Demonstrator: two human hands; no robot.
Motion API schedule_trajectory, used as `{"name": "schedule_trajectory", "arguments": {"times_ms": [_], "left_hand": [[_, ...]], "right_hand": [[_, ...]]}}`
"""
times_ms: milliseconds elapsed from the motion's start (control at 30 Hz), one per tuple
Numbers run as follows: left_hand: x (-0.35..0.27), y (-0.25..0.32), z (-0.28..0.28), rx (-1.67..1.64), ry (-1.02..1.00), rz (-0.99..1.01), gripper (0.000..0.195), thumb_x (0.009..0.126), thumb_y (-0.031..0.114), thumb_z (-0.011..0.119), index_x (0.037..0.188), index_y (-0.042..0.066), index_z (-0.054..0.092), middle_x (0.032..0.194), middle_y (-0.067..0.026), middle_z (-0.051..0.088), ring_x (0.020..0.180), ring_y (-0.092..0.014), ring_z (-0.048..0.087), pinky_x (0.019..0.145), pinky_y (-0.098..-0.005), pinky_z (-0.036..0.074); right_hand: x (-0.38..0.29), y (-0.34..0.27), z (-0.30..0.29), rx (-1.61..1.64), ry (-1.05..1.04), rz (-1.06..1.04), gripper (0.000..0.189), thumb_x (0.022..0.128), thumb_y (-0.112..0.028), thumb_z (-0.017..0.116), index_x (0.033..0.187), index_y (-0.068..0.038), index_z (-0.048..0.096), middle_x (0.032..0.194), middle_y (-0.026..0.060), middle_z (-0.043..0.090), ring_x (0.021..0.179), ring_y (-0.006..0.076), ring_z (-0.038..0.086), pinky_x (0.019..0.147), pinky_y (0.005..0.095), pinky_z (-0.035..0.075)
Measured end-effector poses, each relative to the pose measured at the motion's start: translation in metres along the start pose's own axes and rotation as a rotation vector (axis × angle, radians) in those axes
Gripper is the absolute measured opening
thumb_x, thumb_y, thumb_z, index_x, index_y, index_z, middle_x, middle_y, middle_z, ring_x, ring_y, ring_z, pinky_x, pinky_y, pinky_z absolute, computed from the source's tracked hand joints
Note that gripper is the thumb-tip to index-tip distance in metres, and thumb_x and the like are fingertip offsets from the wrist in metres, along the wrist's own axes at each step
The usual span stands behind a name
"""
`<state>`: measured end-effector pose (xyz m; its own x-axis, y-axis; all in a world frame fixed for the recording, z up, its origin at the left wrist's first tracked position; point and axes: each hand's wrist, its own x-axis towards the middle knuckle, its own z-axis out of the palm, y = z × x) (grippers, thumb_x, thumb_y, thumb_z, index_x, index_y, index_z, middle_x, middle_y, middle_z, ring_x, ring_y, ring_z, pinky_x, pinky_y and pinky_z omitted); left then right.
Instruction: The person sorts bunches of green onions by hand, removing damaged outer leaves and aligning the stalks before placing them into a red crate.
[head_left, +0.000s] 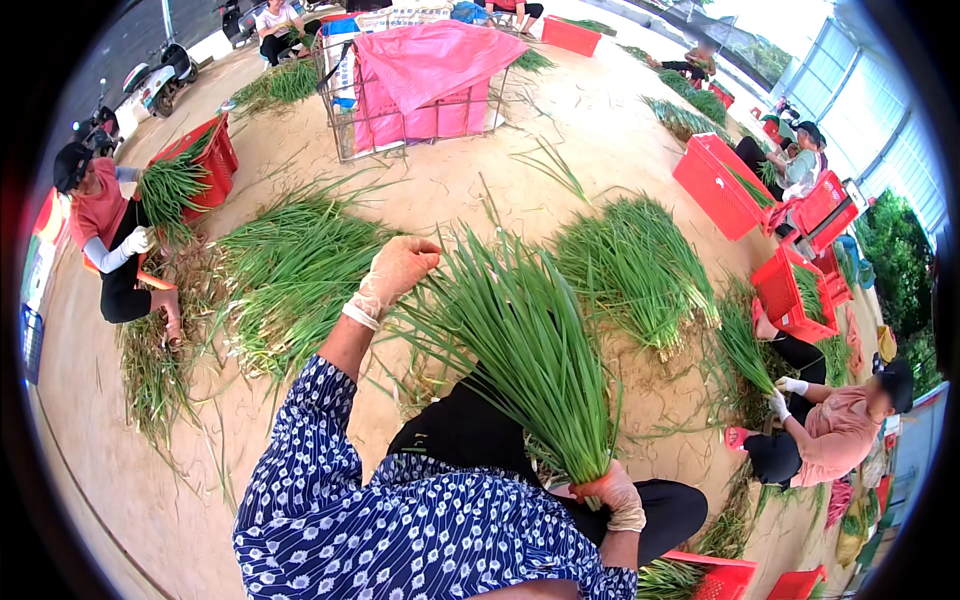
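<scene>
My right hand (611, 496), in a thin pale glove, is closed around the base of a large bunch of long green stalks, likely garlic chives (525, 322). The leaves fan up and to the left across my lap. My left hand (401, 274), gloved too, is raised by the leaf tips at the bunch's left edge, its fingers bent; whether it pinches a leaf cannot be told. Beyond it on the left lies a wide heap of the same greens (300, 262). A second heap (637, 262) lies on the ground to the right, pale stem ends towards me.
A wire-frame cage with pink cloth (435, 82) stands ahead. Seated people with greens are at the left (105, 225) and right (840, 427). Red plastic crates stand at the left (217, 165), right (724, 184) and near my right side (731, 577). Loose stalks litter the ground.
</scene>
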<state>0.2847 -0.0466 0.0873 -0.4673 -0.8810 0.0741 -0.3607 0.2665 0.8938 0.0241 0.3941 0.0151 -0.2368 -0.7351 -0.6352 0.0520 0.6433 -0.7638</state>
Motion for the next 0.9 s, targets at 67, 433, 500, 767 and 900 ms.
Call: {"name": "schedule_trajectory", "arguments": {"times_ms": [67, 433, 500, 767, 900], "left_hand": [[-0.003, 0.008, 0.000, -0.236, -0.123, -0.158, 0.027, 0.087, 0.019, 0.069, 0.107, 0.001, 0.070, 0.082, -0.0013, 0.069, 0.067, -0.011, 0.061, 0.054, -0.0279, 0.049], [-0.006, 0.006, 0.019, -0.696, -0.299, -0.378, 0.017, 0.086, -0.001, 0.062, 0.101, 0.001, 0.070, 0.087, -0.0056, 0.071, 0.069, -0.015, 0.068, 0.059, -0.0296, 0.058], [-0.005, 0.003, 0.022, -0.721, -0.279, -0.385, 0.018, 0.086, -0.002, 0.061, 0.102, 0.001, 0.070, 0.087, -0.0065, 0.071, 0.071, -0.015, 0.068, 0.059, -0.0292, 0.058], [-0.018, -0.002, 0.032, 0.425, -0.002, 0.207, 0.015, 0.086, 0.014, 0.063, 0.097, 0.005, 0.066, 0.083, -0.0178, 0.068, 0.078, -0.036, 0.066, 0.069, -0.0438, 0.051], [-0.019, -0.013, 0.024, 0.567, 0.116, 0.193, 0.022, 0.088, 0.025, 0.062, 0.102, 0.007, 0.064, 0.081, -0.0206, 0.066, 0.080, -0.041, 0.065, 0.072, -0.0496, 0.050]], "right_hand": [[0.001, 0.002, -0.001, 0.001, -0.002, 0.005, 0.034, 0.064, 0.007, 0.077, 0.096, 0.002, 0.067, 0.076, 0.0101, 0.069, 0.063, 0.0180, 0.065, 0.055, 0.0321, 0.052], [0.001, 0.001, -0.001, -0.018, 0.001, 0.002, 0.033, 0.065, 0.005, 0.077, 0.096, 0.001, 0.068, 0.077, 0.0099, 0.070, 0.061, 0.0174, 0.065, 0.055, 0.0312, 0.052], [0.003, 0.010, -0.005, -0.048, 0.013, -0.027, 0.034, 0.065, 0.004, 0.078, 0.096, 0.000, 0.067, 0.077, 0.0094, 0.070, 0.061, 0.0170, 0.064, 0.056, 0.0309, 0.052], [0.006, 0.006, -0.005, -0.155, 0.017, 0.030, 0.039, 0.062, -0.005, 0.080, 0.098, -0.004, 0.068, 0.076, 0.0070, 0.070, 0.063, 0.0142, 0.065, 0.063, 0.0290, 0.052], [0.010, 0.015, -0.009, -0.189, 0.004, 0.007, 0.038, 0.062, -0.009, 0.080, 0.098, -0.006, 0.069, 0.073, 0.0051, 0.070, 0.065, 0.0134, 0.066, 0.066, 0.0283, 0.051]]}}
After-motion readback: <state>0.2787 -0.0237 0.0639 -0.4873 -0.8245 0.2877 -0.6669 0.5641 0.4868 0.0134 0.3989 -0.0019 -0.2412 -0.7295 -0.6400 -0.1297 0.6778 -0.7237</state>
